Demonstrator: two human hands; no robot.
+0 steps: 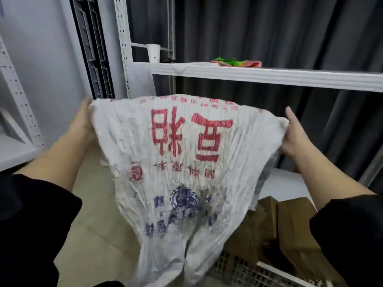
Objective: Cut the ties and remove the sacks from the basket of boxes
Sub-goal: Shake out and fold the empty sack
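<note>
**crate_guy:** so where's the woven sack (pixel 176 162) at this point? Out of the basket yet?

**shelfwatcher:** Mostly lifted. It's spread wide and held up over the basket (pixel 244 270), with its narrow gathered bottom end hanging down right beside the basket's left edge. The fabric is crinkly white woven plastic, heavily creased, printed with big red characters up top and a blue emblem lower down, all upside down from the camera's side.

**crate_guy:** grip?

**shelfwatcher:** The left hand (pixel 83 125) grasps the sack's upper left corner, fingers tucked behind the cloth. The right hand (pixel 294 133) pinches the upper right corner, thumb on the near side.

**crate_guy:** and the basket itself?

**shelfwatcher:** Pale plastic lattice, grid-holed wall. Brown cardboard boxes (pixel 290 224) sit in it, flat-sided and a bit scuffed. Above the basket is a white metal shelf (pixel 269 76), with a white paper cup (pixel 153 53) and a flat green-and-pink folded thing (pixel 236 62) on it. Dark pleated curtains (pixel 269 27) hang behind.
</note>
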